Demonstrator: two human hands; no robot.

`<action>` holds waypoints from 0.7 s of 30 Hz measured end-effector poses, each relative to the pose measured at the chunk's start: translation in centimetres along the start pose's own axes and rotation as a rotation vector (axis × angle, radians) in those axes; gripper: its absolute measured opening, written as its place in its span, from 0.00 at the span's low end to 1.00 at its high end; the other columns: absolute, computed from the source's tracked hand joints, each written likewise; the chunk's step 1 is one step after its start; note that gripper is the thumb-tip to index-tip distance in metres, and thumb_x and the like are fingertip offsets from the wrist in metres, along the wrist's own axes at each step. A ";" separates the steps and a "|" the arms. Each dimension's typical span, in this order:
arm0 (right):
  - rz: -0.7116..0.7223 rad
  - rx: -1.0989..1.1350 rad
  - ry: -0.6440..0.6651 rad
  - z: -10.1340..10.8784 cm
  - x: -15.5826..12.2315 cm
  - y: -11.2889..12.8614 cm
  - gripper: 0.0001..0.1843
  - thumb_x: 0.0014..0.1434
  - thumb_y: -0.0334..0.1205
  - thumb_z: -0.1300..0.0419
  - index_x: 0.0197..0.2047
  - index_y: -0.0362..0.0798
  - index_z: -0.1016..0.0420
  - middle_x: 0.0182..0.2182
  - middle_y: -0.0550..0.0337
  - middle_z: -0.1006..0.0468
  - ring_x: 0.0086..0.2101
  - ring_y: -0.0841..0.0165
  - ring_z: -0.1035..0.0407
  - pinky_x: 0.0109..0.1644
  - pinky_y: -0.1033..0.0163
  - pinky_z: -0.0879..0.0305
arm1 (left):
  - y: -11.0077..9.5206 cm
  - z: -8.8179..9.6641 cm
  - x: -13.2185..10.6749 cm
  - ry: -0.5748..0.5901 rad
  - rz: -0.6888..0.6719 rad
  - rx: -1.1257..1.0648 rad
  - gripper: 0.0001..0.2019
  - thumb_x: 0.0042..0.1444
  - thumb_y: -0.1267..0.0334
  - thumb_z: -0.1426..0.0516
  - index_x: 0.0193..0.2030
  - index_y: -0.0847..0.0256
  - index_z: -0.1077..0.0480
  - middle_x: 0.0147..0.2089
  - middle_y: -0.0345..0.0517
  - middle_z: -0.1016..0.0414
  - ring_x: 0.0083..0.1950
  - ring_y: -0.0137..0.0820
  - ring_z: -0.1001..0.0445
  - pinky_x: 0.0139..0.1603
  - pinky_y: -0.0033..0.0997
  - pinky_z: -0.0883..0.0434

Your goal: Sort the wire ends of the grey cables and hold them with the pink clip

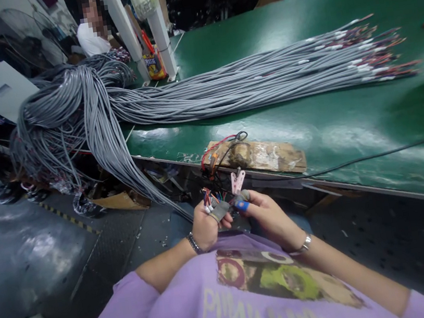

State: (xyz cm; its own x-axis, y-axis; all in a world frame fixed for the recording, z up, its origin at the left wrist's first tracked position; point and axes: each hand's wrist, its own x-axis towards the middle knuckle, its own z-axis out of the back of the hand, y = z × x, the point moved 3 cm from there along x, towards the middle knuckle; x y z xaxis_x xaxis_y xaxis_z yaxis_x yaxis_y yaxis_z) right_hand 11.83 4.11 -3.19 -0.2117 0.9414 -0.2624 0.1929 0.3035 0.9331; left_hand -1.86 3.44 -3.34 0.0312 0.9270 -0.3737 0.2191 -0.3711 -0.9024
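My left hand (204,227) is closed around the end of a grey cable, whose stripped coloured wires (212,197) fan out above my fingers. My right hand (267,213) is closed on a small pink tool (237,180) held next to those wires; its fingertips wear grey and blue guards. Both hands meet just in front of my chest, below the edge of the green table (310,129). The cable runs down and left from my left hand toward a hanging bundle.
A thick bundle of grey cables (225,86) lies across the green table and droops over its left end (85,129). A taped cardboard pad with wires (259,155) sits at the table edge. Another person (93,31) sits at the far left. A white post (161,34) stands at the back.
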 end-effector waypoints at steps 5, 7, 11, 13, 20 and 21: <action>-0.012 0.070 0.026 -0.1 0.1 0.2 0.21 0.45 0.58 0.32 0.27 0.48 0.29 0.21 0.65 0.32 0.23 0.72 0.43 0.28 0.64 0.45 | 0.2 0.1 -0.1 0.030 0.030 0.001 0.26 0.35 0.42 0.32 0.24 0.61 0.36 0.16 0.40 0.29 0.14 0.23 0.36 0.15 0.22 0.43; -0.003 0.070 0.040 -0.4 0.1 0.6 0.23 0.43 0.58 0.31 0.30 0.48 0.27 0.23 0.63 0.29 0.24 0.71 0.41 0.29 0.64 0.45 | 0.4 0.1 -0.1 0.064 0.043 0.017 0.26 0.35 0.41 0.32 0.24 0.61 0.35 0.17 0.40 0.29 0.14 0.24 0.35 0.16 0.22 0.41; -0.044 0.063 0.084 -1.0 0.1 1.0 0.23 0.43 0.59 0.30 0.30 0.48 0.28 0.21 0.64 0.28 0.23 0.70 0.38 0.29 0.63 0.43 | 0.8 0.2 -0.1 0.110 0.032 0.031 0.26 0.37 0.40 0.33 0.25 0.61 0.35 0.18 0.40 0.28 0.15 0.24 0.34 0.16 0.23 0.40; -0.047 0.071 0.086 -1.1 0.1 1.0 0.24 0.43 0.60 0.30 0.28 0.48 0.29 0.18 0.65 0.29 0.22 0.71 0.38 0.29 0.63 0.42 | 0.8 0.2 -0.1 0.108 0.035 0.030 0.26 0.37 0.40 0.33 0.25 0.61 0.35 0.17 0.40 0.29 0.15 0.24 0.35 0.16 0.23 0.40; -0.023 0.094 -0.016 -0.8 0.0 -0.1 0.24 0.45 0.60 0.31 0.26 0.49 0.34 0.19 0.67 0.31 0.22 0.72 0.40 0.28 0.63 0.42 | -0.2 -0.3 -0.2 0.031 0.043 0.010 0.25 0.34 0.42 0.32 0.22 0.61 0.36 0.15 0.39 0.31 0.14 0.24 0.36 0.15 0.23 0.43; -0.026 0.111 -0.022 -0.8 -0.1 -0.4 0.24 0.45 0.59 0.32 0.27 0.50 0.34 0.19 0.67 0.31 0.22 0.72 0.40 0.28 0.63 0.42 | -0.3 -0.4 -0.2 0.021 0.039 0.007 0.25 0.34 0.42 0.32 0.22 0.61 0.36 0.15 0.39 0.31 0.13 0.24 0.36 0.15 0.23 0.43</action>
State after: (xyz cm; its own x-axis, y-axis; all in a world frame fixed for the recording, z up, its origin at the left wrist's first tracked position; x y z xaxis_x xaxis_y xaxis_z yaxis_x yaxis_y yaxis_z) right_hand 10.96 3.80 -3.31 -0.1969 0.9356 -0.2930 0.2926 0.3413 0.8933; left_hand -1.55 3.39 -2.93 0.0597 0.9127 -0.4042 0.2109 -0.4074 -0.8886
